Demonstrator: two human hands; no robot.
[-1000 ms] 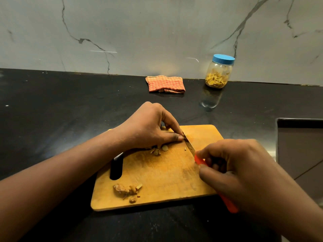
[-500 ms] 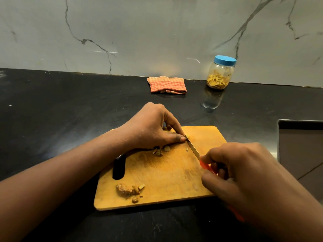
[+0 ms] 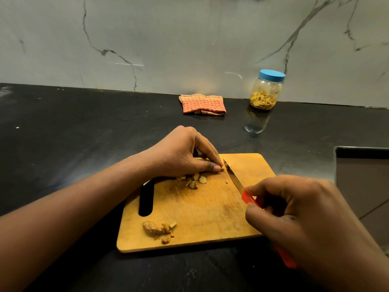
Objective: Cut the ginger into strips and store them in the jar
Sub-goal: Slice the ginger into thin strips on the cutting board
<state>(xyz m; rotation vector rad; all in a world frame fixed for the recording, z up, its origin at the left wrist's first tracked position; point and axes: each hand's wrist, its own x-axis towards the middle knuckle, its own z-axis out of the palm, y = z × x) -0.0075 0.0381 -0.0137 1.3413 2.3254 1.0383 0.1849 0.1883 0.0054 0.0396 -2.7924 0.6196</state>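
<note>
A wooden cutting board (image 3: pixel 210 211) lies on the black counter. My left hand (image 3: pixel 185 154) pinches a small ginger piece (image 3: pixel 223 166) at the board's far side. Just to its right stands the blade of a red-handled knife (image 3: pixel 235 178), which my right hand (image 3: pixel 299 211) grips by the handle. Several cut ginger slices (image 3: pixel 194 180) lie under my left hand. A rough ginger chunk with scraps (image 3: pixel 156 228) sits near the board's front left. The clear jar with a blue lid (image 3: pixel 266 90), holding ginger strips, stands closed at the back wall.
A folded orange checked cloth (image 3: pixel 203 104) lies at the back of the counter, left of the jar. A sink edge (image 3: pixel 362 149) opens at the right. The marble wall bounds the counter at the back.
My right hand has drawn the knife slightly back and to the right along the board. My left hand keeps its pinch on the ginger at the same spot.
</note>
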